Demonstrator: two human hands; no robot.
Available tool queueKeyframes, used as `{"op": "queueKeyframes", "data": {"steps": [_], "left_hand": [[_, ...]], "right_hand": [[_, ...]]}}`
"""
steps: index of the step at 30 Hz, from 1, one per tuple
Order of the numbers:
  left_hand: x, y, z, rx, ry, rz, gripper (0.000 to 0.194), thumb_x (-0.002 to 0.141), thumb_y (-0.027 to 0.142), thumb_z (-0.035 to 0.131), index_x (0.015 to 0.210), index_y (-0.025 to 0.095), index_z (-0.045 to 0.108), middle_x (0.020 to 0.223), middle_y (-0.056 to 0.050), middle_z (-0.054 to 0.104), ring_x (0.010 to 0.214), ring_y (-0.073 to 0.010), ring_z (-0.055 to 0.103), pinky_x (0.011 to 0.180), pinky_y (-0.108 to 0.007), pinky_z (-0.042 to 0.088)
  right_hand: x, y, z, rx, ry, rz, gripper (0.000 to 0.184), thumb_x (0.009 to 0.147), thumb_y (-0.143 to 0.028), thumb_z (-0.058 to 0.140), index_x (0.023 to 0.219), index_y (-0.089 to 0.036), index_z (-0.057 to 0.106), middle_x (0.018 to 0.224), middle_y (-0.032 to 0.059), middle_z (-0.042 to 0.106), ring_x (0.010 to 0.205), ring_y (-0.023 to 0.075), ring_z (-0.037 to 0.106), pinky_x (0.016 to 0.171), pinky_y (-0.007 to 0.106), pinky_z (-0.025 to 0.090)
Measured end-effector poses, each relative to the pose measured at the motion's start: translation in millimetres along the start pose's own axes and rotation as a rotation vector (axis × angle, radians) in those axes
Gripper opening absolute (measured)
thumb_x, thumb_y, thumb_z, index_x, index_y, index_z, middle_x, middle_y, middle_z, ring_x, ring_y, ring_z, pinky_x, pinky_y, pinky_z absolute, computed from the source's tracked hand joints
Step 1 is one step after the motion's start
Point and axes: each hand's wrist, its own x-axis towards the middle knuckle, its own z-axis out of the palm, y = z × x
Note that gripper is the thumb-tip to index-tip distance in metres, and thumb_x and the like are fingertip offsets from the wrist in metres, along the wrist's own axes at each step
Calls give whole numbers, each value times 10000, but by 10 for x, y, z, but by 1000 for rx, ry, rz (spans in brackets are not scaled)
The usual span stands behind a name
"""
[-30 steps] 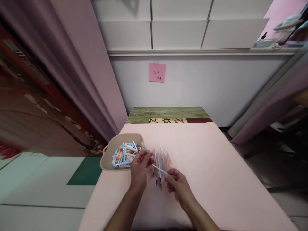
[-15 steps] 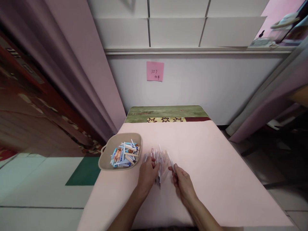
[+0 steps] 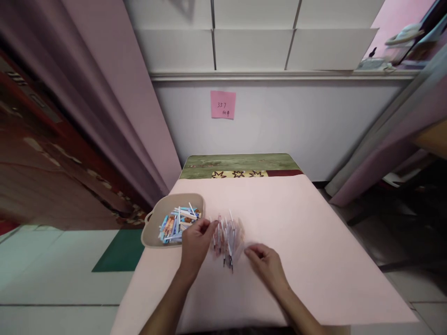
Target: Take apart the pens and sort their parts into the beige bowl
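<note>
A loose pile of thin pens [image 3: 227, 235] lies on the pink tablecloth [image 3: 296, 242] in front of me. My left hand [image 3: 195, 244] rests at the pile's left edge, fingers curled and pinching at the pens there; I cannot make out whether one is held. My right hand [image 3: 264, 263] sits just right of the pile with its fingers curled in, and nothing shows in it. A beige tray [image 3: 153, 218] with several blue and white pens stands to the left of my left hand.
The table's far end shows a green patterned cloth [image 3: 240, 165] against a white wall with a pink sticky note [image 3: 222, 104]. A purple curtain [image 3: 115, 102] hangs at the left. The tray sits near the table's left edge, above a tiled floor.
My right hand held a white pen one second ago, carried it to the pile and now shows none. My left hand moved right onto the pile, then back to its left edge.
</note>
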Motion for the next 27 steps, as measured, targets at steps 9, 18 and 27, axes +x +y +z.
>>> {"op": "queueKeyframes", "data": {"steps": [9, 18, 27], "left_hand": [[107, -92, 386, 623, -252, -4, 344, 826, 439, 486, 634, 178, 604, 653, -52, 651, 678, -190, 599, 600, -276, 333], [-379, -440, 394, 631, -57, 349, 483, 824, 437, 529, 1203, 137, 540, 1231, -175, 573, 1168, -283, 501, 945, -393, 372], [-548, -738, 640, 827, -68, 458, 619, 826, 319, 544, 1416, 275, 361, 1519, -150, 259, 1390, -350, 168, 1047, -599, 121]], "right_hand": [[610, 62, -36, -300, 163, -49, 297, 800, -445, 523, 795, -217, 713, 632, 11, 673, 588, 174, 585, 542, 249, 385], [699, 75, 61, -364, 119, -118, 293, 837, -405, 492, 931, -217, 697, 735, 38, 695, 697, 191, 622, 642, 267, 416], [681, 79, 337, -465, 131, -242, 259, 831, -297, 508, 998, -176, 664, 858, 74, 666, 778, 189, 592, 715, 258, 419]]}}
